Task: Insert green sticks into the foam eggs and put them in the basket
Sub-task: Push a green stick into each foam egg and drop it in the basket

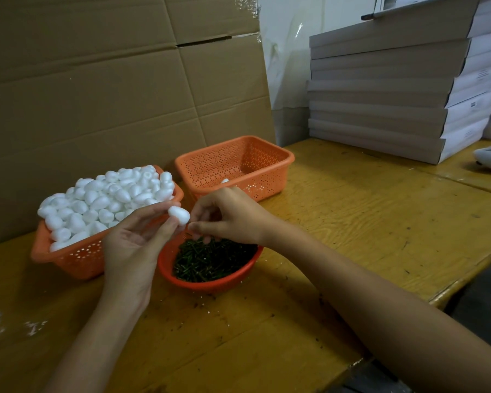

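1. Nearest the camera, two bare forearms reached forward over the yellow wooden worktop (pixel 352 222), which carried dark specks and a few white crumbs at its left edge.
2. The left hand (pixel 131 245) was raised palm-up, its grip closed round one white foam egg (pixel 179 215), pinched between thumb and fingertips just above the bowl.
3. The right hand (pixel 227 219) was just beside that egg with fingers curled and thumb and forefinger pressed together. Whether that grip held a stick could not be told, as anything in it was too small to see.
4. Under both hands sat a round red bowl (pixel 165 268) filled with green sticks (pixel 210 259).
5. Behind the bowl to the left stood an orange basket (pixel 68 259) heaped with loose foam eggs (pixel 105 199).
6. Behind it to the right stood a second orange basket (pixel 267 177), with one white egg (pixel 224 180) visible inside near its front wall.
7. Brown cardboard (pixel 97 95) stood upright behind the baskets.
8. Farthest right, a stack of flat grey boxes (pixel 380 109) rested on the worktop.
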A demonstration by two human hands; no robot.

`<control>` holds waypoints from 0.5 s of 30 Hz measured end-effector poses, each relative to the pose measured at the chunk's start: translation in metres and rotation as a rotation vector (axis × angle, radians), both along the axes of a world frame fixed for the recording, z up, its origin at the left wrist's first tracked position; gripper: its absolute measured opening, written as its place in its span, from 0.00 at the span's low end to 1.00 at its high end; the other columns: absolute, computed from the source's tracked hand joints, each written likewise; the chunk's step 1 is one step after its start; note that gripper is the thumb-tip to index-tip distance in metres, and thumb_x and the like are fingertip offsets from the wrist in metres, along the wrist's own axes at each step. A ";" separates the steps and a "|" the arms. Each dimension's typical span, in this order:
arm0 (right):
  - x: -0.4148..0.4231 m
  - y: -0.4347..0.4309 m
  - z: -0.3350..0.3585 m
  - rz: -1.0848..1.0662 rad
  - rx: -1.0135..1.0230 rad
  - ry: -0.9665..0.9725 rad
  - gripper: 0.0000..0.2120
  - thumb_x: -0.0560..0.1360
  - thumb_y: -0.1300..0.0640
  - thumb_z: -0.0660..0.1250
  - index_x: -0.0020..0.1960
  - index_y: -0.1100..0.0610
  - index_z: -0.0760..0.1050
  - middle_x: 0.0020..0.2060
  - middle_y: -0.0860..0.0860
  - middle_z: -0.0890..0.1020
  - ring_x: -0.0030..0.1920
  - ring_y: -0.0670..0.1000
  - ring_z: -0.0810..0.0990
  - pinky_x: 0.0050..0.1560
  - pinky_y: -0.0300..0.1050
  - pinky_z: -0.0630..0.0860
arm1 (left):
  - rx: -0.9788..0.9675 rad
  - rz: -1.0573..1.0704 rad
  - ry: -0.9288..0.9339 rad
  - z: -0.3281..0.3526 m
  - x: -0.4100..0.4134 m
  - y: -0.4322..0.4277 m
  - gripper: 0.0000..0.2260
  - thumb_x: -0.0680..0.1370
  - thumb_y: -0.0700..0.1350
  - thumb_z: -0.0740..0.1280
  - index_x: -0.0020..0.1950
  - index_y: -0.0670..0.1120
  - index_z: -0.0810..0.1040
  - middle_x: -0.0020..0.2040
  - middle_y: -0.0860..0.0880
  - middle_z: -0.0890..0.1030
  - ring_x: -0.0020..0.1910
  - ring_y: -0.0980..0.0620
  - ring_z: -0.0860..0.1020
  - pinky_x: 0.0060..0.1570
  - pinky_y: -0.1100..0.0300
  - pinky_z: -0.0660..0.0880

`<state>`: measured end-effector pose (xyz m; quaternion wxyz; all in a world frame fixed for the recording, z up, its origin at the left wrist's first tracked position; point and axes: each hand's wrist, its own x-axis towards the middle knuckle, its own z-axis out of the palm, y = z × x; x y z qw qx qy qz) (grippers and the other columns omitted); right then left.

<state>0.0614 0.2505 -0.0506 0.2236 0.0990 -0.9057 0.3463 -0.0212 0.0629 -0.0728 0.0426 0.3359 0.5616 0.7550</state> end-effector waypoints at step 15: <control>-0.001 0.002 -0.003 0.109 -0.223 -0.202 0.06 0.82 0.62 0.70 0.53 0.65 0.82 0.44 0.56 0.89 0.43 0.53 0.89 0.42 0.45 0.85 | -0.039 0.063 0.149 -0.004 0.001 0.001 0.13 0.71 0.44 0.79 0.54 0.57 0.89 0.54 0.51 0.89 0.58 0.51 0.87 0.55 0.65 0.82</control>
